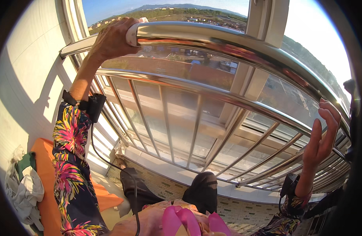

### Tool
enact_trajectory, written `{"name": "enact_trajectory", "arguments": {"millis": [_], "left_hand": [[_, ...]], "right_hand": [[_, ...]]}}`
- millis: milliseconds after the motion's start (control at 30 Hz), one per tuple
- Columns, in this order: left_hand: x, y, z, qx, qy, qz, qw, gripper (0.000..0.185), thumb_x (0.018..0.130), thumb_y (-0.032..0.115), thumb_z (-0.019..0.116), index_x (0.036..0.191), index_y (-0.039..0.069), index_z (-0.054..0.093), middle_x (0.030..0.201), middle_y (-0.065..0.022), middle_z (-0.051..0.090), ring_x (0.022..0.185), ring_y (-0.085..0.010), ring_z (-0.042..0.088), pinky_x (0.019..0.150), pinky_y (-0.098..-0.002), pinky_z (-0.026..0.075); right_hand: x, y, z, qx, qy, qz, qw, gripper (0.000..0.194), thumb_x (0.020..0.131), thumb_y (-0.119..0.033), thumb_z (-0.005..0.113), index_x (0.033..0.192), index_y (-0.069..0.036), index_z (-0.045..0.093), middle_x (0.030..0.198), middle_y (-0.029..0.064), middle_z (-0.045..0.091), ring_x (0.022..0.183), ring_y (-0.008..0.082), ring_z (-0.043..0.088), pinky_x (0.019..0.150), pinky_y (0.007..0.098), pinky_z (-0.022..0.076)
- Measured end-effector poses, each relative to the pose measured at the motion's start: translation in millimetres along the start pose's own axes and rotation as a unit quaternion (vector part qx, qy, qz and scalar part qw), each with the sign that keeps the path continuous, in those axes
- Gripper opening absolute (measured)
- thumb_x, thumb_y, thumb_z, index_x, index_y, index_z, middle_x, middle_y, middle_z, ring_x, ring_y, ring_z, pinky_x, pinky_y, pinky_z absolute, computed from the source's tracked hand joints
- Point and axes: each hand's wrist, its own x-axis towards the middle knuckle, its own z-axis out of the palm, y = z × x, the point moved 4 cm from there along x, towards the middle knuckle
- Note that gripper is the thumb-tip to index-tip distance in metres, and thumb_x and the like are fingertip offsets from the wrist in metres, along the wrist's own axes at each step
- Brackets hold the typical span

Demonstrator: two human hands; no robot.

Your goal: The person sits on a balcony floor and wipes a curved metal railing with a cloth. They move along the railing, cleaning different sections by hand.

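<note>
With its fingers over the top, my left hand (117, 37) presses a pale cloth (132, 34) around the thick upper handrail of a polished metal railing (192, 31). Only the cloth's edge and a small tip beyond the rail show; the rest is under the hand. At the right, my right hand (322, 135) is raised beside the railing with nothing in it. Its fingers are slightly bent and apart from the thumb. Whether its fingertips touch the rail I cannot tell. A lower rail (175, 79) and upright bars (166, 124) run below the handrail.
Framed window glass (181, 59) stands behind the railing. A black cable (110, 162) hangs from a black device (96, 107) strapped to my left forearm. At the left lie an orange cloth (45, 168) and crumpled pale fabric (24, 191). A low brick-patterned wall (163, 183) is below.
</note>
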Motion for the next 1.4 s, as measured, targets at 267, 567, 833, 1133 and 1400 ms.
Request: {"name": "enact_trajectory", "arguments": {"millis": [267, 567, 833, 1133, 1400], "left_hand": [[4.5, 25.9, 2.1, 0.073, 0.106, 0.004, 0.992, 0.061, 0.065, 0.031, 0.083, 0.119, 0.010, 0.065, 0.105, -0.0121, 0.068, 0.097, -0.0342, 0.066, 0.087, -0.0452, 0.055], [-16.2, -0.2, 1.9, 0.046, 0.223, 0.089, 0.970, 0.075, 0.059, 0.033, 0.091, 0.124, 0.013, 0.060, 0.107, -0.0091, 0.064, 0.096, -0.0301, 0.066, 0.084, -0.0432, 0.056], [-99.7, -153.2, -1.5, 0.098, 0.183, -0.021, 0.978, 0.081, 0.055, 0.028, 0.094, 0.126, 0.012, 0.058, 0.117, -0.0097, 0.064, 0.107, -0.0298, 0.066, 0.090, -0.0401, 0.056], [-173.9, -295.7, 5.9, 0.153, 0.113, -0.109, 0.976, 0.083, 0.060, 0.034, 0.094, 0.132, 0.016, 0.057, 0.132, -0.0065, 0.060, 0.124, -0.0286, 0.057, 0.108, -0.0410, 0.048], [-232.8, -393.1, 18.6, 0.234, 0.104, -0.160, 0.953, 0.090, 0.066, 0.046, 0.091, 0.140, 0.013, 0.052, 0.142, -0.0081, 0.053, 0.136, -0.0284, 0.045, 0.113, -0.0409, 0.041]], "right_hand": [[144.8, 18.0, 151.4, 0.143, -0.233, 0.212, 0.938, 0.043, 0.107, -0.042, 0.049, 0.120, -0.005, 0.067, 0.107, 0.0120, 0.062, 0.097, 0.0195, 0.063, 0.090, 0.0350, 0.0506], [162.5, -49.2, 174.9, -0.045, -0.221, 0.157, 0.962, 0.040, 0.106, -0.041, 0.050, 0.102, -0.002, 0.061, 0.074, 0.0175, 0.058, 0.066, 0.0344, 0.054, 0.067, 0.0458, 0.0420], [155.9, -46.4, 174.9, -0.061, -0.158, 0.118, 0.978, 0.037, 0.105, -0.041, 0.052, 0.113, -0.007, 0.065, 0.083, 0.0118, 0.066, 0.075, 0.0225, 0.062, 0.075, 0.0393, 0.0465], [150.2, -27.5, 173.2, -0.016, -0.194, 0.159, 0.968, 0.039, 0.107, -0.034, 0.037, 0.127, -0.010, 0.060, 0.108, 0.0135, 0.068, 0.097, 0.0243, 0.067, 0.087, 0.0394, 0.0514], [144.9, -14.1, 163.4, -0.005, -0.193, 0.199, 0.961, 0.043, 0.110, -0.029, 0.035, 0.143, -0.006, 0.051, 0.132, 0.0152, 0.060, 0.127, 0.0254, 0.056, 0.108, 0.0364, 0.0430]]}}
